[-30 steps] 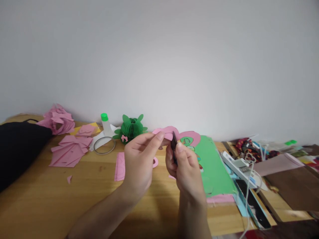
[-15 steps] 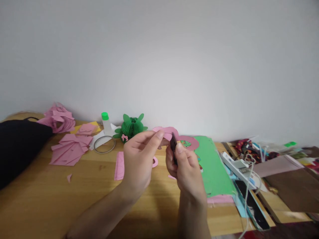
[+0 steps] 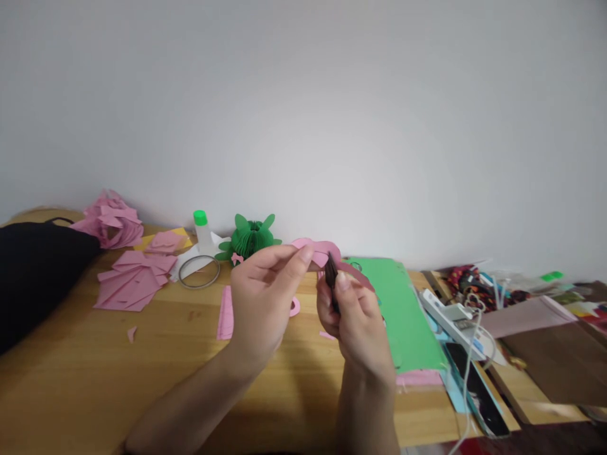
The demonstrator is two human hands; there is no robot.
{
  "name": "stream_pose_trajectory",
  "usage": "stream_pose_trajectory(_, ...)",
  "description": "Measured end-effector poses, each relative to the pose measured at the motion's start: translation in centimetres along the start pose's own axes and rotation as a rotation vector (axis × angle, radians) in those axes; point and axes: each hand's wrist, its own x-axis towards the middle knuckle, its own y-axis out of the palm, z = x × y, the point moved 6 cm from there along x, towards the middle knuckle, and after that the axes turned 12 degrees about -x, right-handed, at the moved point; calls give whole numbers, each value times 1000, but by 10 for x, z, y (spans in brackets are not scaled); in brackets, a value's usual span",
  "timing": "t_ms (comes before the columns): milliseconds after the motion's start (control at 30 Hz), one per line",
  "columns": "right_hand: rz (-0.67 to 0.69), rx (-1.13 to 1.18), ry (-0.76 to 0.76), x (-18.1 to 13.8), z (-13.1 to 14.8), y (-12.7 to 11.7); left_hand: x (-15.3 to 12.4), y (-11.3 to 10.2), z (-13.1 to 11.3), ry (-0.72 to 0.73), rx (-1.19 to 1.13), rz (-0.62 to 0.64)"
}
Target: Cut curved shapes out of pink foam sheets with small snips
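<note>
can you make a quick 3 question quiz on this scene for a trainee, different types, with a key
1. True or false: the right hand grips a dark tool while the left hand pinches a pink paper piece.
2. What colour is the cap on the bottle? A) red B) green C) blue
3. Fill in: as seen in the picture, the green paper figure stands to the ____ of the bottle.

Key: 1. True. 2. B. 3. Right.

Curved pink paper (image 3: 321, 258), held raised; dark pointed tool (image 3: 331, 273), tip up against it.
</note>
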Motion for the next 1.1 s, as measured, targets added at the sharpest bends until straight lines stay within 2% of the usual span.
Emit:
stream_pose_trajectory(200,-1,-59,-8,0,2,-1,4,-1,-5,55,86,53)
stream_pose_trajectory(433,-19,-48,-25,0,1,-1,1,11,-6,-22,175,241)
stream_pose_trajectory(667,-6,-2,-12,-1,2,1,0,6,-7,14,179,178)
stream_pose_trajectory(933,0,-22,24,-2,0,2,1,9,-9,19,113,173)
stream_pose_trajectory(1100,73,-28,72,-6,-2,4,9,0,-7,32,81,56)
